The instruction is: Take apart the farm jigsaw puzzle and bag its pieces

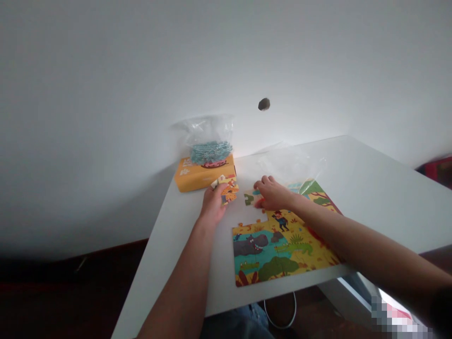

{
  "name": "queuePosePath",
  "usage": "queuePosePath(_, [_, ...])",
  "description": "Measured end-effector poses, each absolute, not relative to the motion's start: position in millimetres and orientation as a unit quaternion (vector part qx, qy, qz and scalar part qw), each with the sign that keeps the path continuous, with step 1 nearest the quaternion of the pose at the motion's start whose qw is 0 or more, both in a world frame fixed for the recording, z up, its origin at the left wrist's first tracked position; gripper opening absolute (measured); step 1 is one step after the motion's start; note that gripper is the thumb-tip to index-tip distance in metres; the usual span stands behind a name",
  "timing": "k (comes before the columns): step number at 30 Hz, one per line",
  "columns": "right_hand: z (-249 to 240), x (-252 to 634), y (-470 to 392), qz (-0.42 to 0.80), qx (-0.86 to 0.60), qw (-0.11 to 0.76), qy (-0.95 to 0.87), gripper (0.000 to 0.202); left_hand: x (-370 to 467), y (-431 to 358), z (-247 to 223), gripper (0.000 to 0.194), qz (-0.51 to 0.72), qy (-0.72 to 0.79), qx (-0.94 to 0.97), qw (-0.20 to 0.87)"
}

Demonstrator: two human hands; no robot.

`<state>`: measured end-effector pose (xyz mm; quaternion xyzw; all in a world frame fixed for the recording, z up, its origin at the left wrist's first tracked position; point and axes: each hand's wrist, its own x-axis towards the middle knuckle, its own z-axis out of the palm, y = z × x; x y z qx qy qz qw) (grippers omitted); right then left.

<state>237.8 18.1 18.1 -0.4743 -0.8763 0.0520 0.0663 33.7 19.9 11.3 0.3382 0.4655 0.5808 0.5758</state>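
My left hand (213, 202) is closed on a few orange and yellow puzzle pieces (230, 189), held over the table in front of the orange box. My right hand (271, 194) is closed round a puzzle piece (249, 198) with green and pale parts, at the upper left of the puzzle. The partly joined puzzle (278, 254) lies flat, showing a hippo, crocodiles, trees and a small figure. A gap is visible at its upper left. My right forearm hides part of the puzzle's right side.
The orange box (197, 178) stands at the table's back left, with a clear bag of bluish pieces (211, 151) on top. An empty-looking clear plastic bag (293, 162) lies behind the puzzle. The white table (374, 188) meets a wall with a dark hole (264, 104).
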Motion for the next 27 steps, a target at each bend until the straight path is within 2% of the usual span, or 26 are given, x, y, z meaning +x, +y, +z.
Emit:
queuePosePath(4, [20, 221, 30, 0.065, -0.470, 0.033, -0.880, 0.061, 26, 26, 10, 0.040, 0.615, 0.438, 0.332, 0.566])
queuePosePath(8, [14, 221, 42, 0.105, -0.482, 0.056, -0.868, 0.071, 20, 30, 4, 0.037, 0.633, 0.415, 0.308, 0.576])
queuePosePath(12, [2, 229, 41, 0.161, -0.492, 0.159, -0.841, 0.068, 23, 29, 2, 0.039, 0.635, 0.442, 0.281, 0.568])
queuePosePath(16, [-4, 234, 30, 0.254, -0.467, 0.276, -0.801, 0.038, 36, 18, -2, 0.048, 0.587, 0.440, 0.368, 0.571])
queuePosePath(19, [-3, 233, 25, 0.272, -0.424, 0.334, -0.797, 0.023, 45, 10, -4, 0.048, 0.507, 0.418, 0.468, 0.591])
queuePosePath(21, [-1, 230, 24, 0.273, -0.404, 0.362, -0.795, 0.019, 47, 7, -2, 0.045, 0.482, 0.416, 0.487, 0.598])
queuePosePath(27, [4, 192, 29, 0.259, -0.422, 0.476, -0.727, 0.020, 44, 7, 9, 0.043, 0.518, 0.413, 0.387, 0.642])
